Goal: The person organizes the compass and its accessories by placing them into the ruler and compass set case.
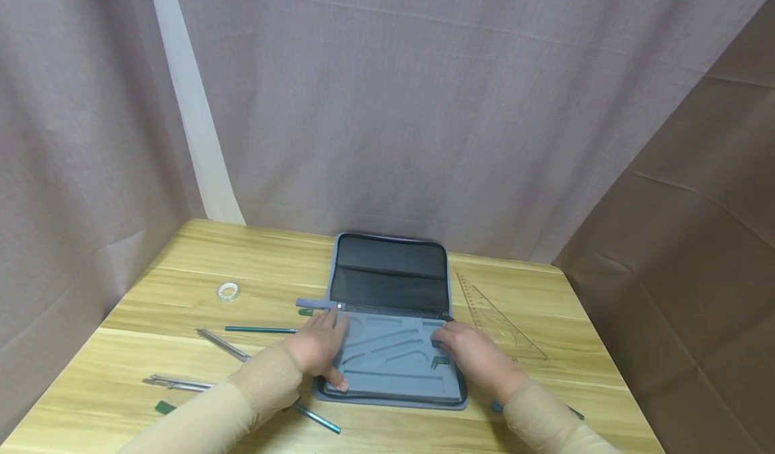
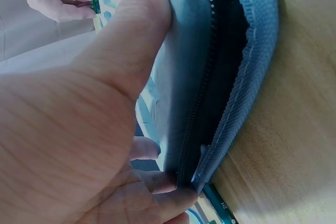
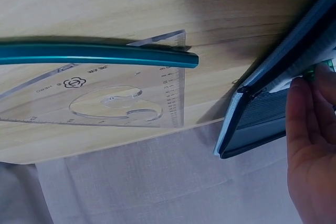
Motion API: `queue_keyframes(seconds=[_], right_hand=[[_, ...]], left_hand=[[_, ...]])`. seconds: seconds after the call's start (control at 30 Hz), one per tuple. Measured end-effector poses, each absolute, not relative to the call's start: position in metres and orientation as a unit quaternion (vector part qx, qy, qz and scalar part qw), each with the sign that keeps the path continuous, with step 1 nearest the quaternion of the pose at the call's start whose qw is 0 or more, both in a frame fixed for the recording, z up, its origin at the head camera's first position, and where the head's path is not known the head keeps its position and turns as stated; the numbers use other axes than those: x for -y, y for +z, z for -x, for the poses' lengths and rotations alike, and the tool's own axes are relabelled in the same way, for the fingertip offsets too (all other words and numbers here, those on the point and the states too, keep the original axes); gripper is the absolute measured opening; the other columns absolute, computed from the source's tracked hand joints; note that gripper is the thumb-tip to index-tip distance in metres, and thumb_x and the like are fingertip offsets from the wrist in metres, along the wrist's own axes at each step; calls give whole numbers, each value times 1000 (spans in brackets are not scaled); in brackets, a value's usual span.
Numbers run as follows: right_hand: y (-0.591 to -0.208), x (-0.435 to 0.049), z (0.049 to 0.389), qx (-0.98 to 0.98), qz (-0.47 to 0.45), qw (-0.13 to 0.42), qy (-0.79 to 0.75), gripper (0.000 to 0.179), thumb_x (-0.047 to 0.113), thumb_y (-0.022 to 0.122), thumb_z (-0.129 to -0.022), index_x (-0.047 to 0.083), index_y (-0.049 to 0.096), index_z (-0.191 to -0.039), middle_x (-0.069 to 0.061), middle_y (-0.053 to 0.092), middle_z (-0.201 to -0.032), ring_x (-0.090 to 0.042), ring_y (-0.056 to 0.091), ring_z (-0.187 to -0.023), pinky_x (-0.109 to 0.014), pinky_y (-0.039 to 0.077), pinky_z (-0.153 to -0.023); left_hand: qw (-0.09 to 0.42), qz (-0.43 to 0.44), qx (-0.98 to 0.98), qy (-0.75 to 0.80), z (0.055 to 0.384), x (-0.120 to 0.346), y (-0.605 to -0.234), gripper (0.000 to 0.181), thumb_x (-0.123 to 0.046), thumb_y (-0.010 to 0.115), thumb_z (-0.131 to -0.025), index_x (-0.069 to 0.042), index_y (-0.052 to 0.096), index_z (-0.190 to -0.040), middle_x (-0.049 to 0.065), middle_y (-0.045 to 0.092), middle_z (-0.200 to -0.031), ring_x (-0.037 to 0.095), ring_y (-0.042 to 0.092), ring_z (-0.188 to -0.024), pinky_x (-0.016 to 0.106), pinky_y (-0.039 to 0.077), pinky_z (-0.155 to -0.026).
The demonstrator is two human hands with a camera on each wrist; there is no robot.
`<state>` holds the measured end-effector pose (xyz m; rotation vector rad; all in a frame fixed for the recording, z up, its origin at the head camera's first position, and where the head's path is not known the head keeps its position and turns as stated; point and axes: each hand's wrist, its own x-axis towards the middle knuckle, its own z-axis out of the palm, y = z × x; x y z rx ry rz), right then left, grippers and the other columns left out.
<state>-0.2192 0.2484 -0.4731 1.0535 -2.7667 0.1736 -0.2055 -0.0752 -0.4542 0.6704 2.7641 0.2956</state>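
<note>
– Middle of the worktop (image 1: 163, 299)?

– Case (image 1: 453, 266), with lid (image 1: 387, 286) behind and tray (image 1: 396, 381) in front. On the tray's left edge, left grip (image 1: 321, 345); at its right edge, right grip (image 1: 475, 353), with small piece (image 3: 311, 72) between the fingers.

– Left of that?

– Ring (image 1: 220, 292) towards the back; nearer, pencil (image 1: 260, 329), then one compass (image 1: 223, 344), then another compass (image 1: 178, 383).

– And right?

– Set square (image 1: 505, 319), just beside the case. Before it, partly under the right sleeve (image 1: 547, 413), rod (image 1: 498, 406).

– In front?

– Second rod (image 1: 317, 418), just off the case's near left corner.

– Behind everything?

– Curtain (image 1: 393, 104), past the far edge.
</note>
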Motion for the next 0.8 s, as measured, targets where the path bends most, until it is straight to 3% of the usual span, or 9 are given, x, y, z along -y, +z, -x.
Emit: queue_keyframes(seconds=[0.8], right_hand=[[-480,-250,218,922,-366,120,25,28,0,68,-84,12,72,-109,0,67,-100,-17,63,-95,-33,55,-82]], left_hand=[[137,-238,-957,95,208,76,-458,121,-57,83,-56,4,30,-146,32,25,-149,43,24,-139,47,19,-116]])
